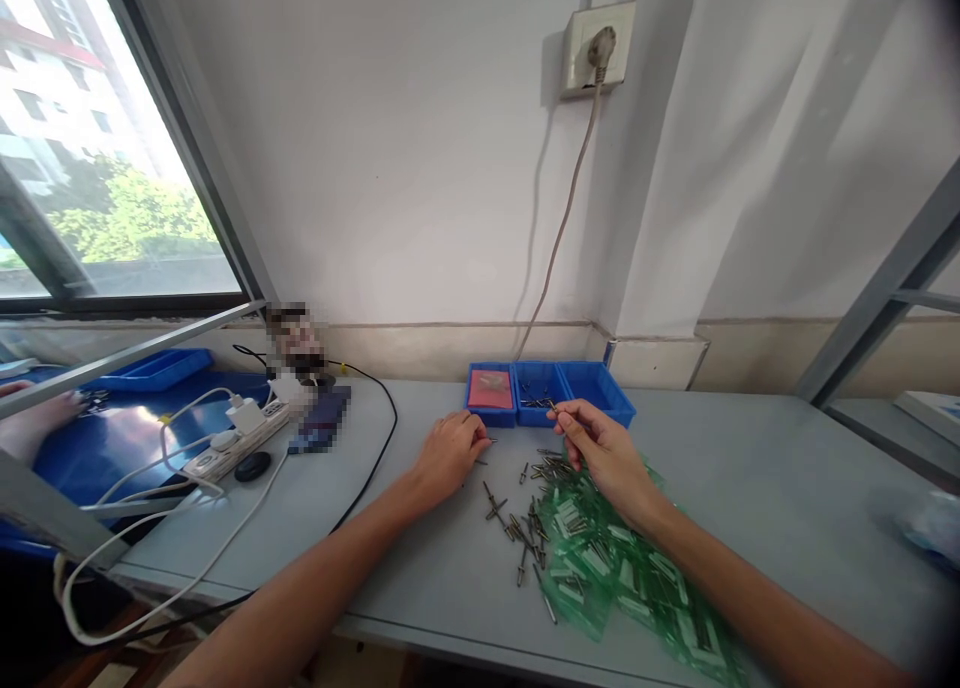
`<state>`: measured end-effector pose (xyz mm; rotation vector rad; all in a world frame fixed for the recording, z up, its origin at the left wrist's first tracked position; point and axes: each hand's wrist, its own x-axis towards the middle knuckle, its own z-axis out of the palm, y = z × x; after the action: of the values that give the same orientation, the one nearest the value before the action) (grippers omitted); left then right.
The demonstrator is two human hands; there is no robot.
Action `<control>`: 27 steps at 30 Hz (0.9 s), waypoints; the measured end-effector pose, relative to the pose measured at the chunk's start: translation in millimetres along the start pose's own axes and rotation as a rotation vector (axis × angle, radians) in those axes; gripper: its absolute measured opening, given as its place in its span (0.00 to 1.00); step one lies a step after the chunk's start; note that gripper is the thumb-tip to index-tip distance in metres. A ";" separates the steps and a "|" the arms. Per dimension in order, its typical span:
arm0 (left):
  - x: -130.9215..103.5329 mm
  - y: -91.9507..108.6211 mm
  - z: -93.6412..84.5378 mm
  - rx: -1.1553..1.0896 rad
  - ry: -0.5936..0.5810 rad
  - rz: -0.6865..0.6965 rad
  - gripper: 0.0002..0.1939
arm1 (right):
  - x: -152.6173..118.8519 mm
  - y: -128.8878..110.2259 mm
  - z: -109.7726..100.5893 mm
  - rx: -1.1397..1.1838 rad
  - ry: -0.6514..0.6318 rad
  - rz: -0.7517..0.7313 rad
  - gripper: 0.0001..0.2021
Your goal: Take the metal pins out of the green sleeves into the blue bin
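My left hand (pixel 450 455) rests low over the table, its fingers bent and pressed together. A thin metal rivet (pixel 492 439) pokes out at its fingertips. My right hand (pixel 600 453) pinches another metal rivet (pixel 553 406) between thumb and forefinger, just in front of the middle compartment of a blue tray (pixel 540 420). Loose rivets (pixel 521 528) lie scattered between and below my hands. Under my right wrist spreads a heap of green plastic bags (pixel 637 568) with white labels and metal pieces showing through.
The tray's left compartment holds a pinkish-red piece (pixel 491 388); several metal pieces lie in the middle one. On the left are a power strip (pixel 240 443), cables and a black round object (pixel 253 466). Beyond a metal rail, another person's hand (pixel 45 413) is over a blue surface.
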<state>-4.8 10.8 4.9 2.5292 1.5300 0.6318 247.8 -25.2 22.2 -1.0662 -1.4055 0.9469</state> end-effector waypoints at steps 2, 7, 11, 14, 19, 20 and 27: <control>-0.1 0.2 -0.2 0.008 -0.007 -0.002 0.03 | -0.4 -1.7 0.7 0.013 0.003 -0.005 0.23; 0.6 -1.7 1.7 0.056 -0.018 0.006 0.06 | 0.0 -2.2 -0.1 0.042 0.030 0.002 0.20; 1.3 -4.6 3.9 0.103 -0.021 0.029 0.08 | 0.0 -1.7 -2.5 0.015 0.048 0.021 0.18; 1.3 -4.2 3.2 0.111 -0.023 0.028 0.09 | -2.2 -3.4 -3.1 -0.035 0.058 -0.002 0.17; 1.3 -2.9 2.0 0.130 -0.038 0.031 0.09 | -7.9 -7.5 -1.5 -0.235 0.114 -0.229 0.12; 1.3 -3.3 2.4 0.137 -0.038 0.037 0.09 | -8.6 -8.2 -1.3 -0.265 0.123 -0.271 0.11; 0.9 -6.3 4.8 0.155 -0.027 0.063 0.09 | -9.8 -13.6 -2.2 -0.280 0.009 -0.266 0.11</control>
<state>-7.7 15.1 -1.1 2.6967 1.5523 0.5023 248.8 -38.4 32.6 -1.0506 -1.6587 0.5636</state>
